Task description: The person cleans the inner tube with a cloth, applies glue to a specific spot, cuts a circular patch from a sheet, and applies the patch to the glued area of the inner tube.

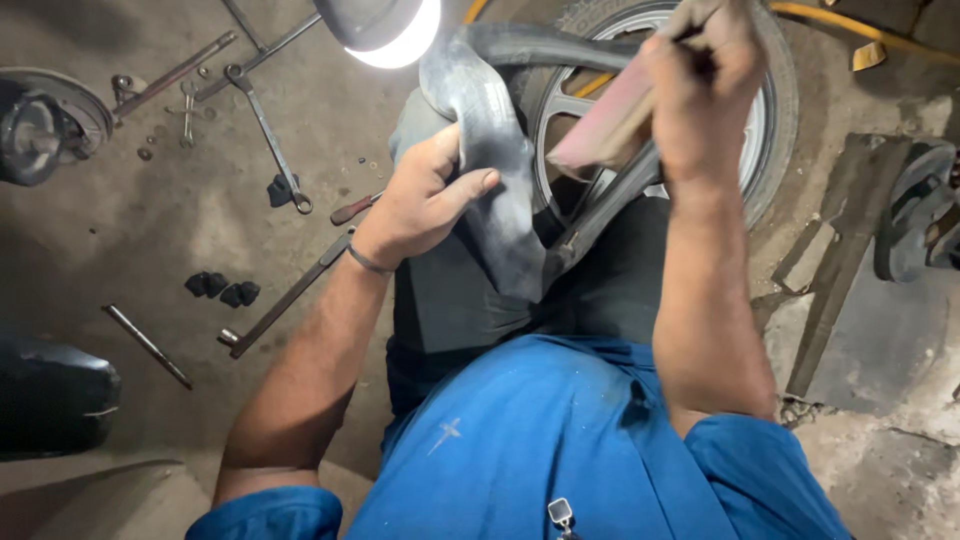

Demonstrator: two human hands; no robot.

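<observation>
The left hand [425,205] gripped a fold of the black rubber inner tube [490,150], which draped over the lap at 12 o'clock of the blue shirt [560,440]. The right hand [700,90], at 2 o'clock, clenched a reddish flat block [605,120] against the tube. The tube looked dull, limp and creased. An alloy wheel [770,130] lay behind.

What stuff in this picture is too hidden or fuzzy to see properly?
- Head view: the flat reddish piece in the right hand is motion-blurred, so what it is stays unclear.
- The wheel is partly covered by the rubber tube, which the left hand grips, and by the right arm.
- The lamp is cut off by the top edge.
- Small bits on the floor near the spanner are too tiny to name.
</observation>
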